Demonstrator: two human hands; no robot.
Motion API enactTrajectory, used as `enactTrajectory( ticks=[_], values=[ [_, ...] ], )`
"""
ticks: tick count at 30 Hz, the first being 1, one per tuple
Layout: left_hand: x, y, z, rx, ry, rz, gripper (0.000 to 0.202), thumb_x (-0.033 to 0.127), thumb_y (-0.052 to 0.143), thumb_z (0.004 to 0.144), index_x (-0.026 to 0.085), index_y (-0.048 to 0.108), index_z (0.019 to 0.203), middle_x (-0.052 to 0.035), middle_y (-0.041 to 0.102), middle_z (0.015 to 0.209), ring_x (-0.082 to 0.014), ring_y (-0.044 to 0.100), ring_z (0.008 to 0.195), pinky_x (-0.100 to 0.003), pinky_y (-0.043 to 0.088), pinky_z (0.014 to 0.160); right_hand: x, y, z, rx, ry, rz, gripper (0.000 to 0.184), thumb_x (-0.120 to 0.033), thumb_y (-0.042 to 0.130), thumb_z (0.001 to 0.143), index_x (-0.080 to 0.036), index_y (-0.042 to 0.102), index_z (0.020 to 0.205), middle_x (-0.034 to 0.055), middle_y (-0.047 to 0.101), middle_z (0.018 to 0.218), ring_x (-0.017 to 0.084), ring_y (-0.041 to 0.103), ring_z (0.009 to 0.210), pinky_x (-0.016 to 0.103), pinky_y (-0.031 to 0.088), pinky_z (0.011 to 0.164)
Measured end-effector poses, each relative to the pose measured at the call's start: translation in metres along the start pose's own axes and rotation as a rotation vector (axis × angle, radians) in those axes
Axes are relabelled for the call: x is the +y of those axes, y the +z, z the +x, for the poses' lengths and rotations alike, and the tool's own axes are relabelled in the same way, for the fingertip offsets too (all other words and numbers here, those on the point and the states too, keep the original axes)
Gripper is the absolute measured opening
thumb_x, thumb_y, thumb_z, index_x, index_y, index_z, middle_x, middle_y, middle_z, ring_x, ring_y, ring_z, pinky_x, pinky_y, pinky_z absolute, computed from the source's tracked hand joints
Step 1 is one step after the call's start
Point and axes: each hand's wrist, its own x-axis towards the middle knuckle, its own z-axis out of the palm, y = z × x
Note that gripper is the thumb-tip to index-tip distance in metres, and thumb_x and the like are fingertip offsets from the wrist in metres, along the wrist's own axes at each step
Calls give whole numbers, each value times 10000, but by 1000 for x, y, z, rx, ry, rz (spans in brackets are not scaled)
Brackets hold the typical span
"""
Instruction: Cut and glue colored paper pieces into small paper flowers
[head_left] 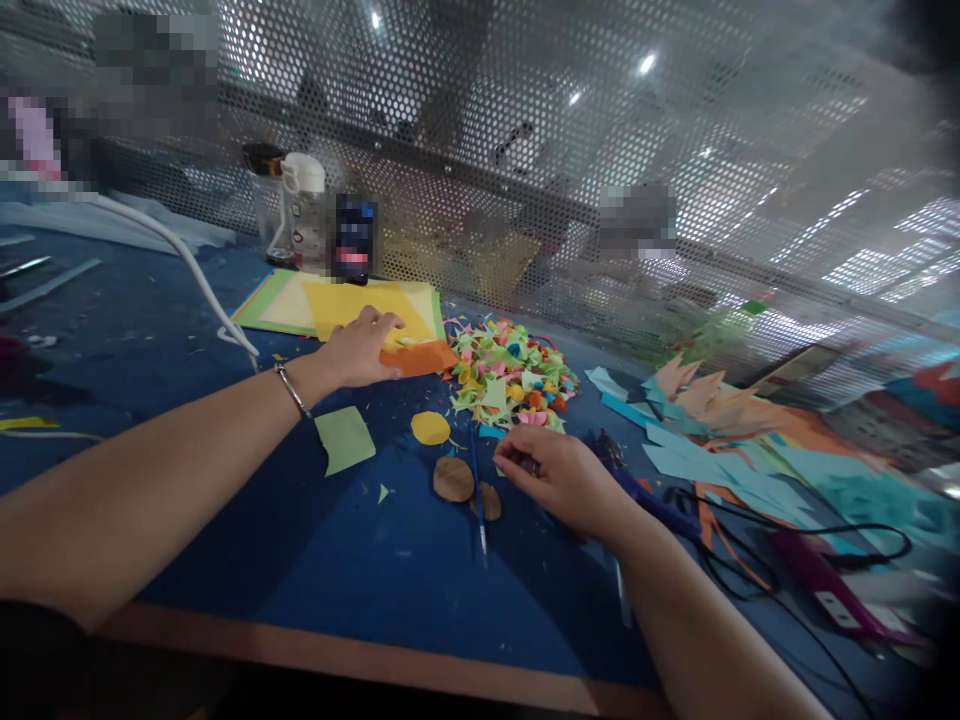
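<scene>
My left hand [366,348] rests, fingers apart, at the front edge of a stack of coloured paper [285,302]. Its fingertips touch the yellow sheet, and an orange piece of paper [420,358] lies beside the thumb. Over the blue table, my right hand [555,475] has its fingers curled together; whatever they may hold is hidden. Left of it lie two brown wood-like pieces [453,480] with a thin blue brush [478,480] across them. A yellow paper disc [430,428] and a pale green paper square [345,440] are between my hands.
A heap of coloured paper scraps [510,375] sits behind my right hand. Blue and peach cut paper [727,475], a black cable [787,530] and a purple object [817,580] occupy the right. Bottles [306,215] and a phone [354,238] stand before the perforated metal screen [450,110].
</scene>
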Motion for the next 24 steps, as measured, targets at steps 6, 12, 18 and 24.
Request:
enactTrajectory(
  ticks=[6,12,18,24],
  values=[
    [-4,0,5,-42,-32,-164,737,235,723,719,160,420,1387,-168,461,1306,-223,660,913,-363,517,897,1,1,0,1,4,13,131,-246,537,906,-203,634,830,22,660,775,146,586,655,253,432,597],
    [-10,-5,11,13,-78,-164,559,169,624,756,146,509,1302,-121,635,1182,-205,670,932,-288,506,783,1,1,-1,-6,-18,15,143,-256,531,922,-202,643,853,32,663,803,155,596,686,262,437,623],
    [-19,-2,15,-61,-59,-91,373,227,626,737,161,657,1102,-81,737,962,-243,689,884,-299,478,708,0,-1,-1,-27,-42,-3,192,-282,511,941,-189,656,858,47,647,804,161,582,695,269,437,637],
    [-13,5,13,26,48,-44,316,167,532,780,158,653,1072,-86,722,952,-238,670,900,-310,462,750,-1,-1,-4,-53,-39,7,184,-278,514,941,-188,660,874,43,648,809,157,579,684,264,433,629]
  ],
)
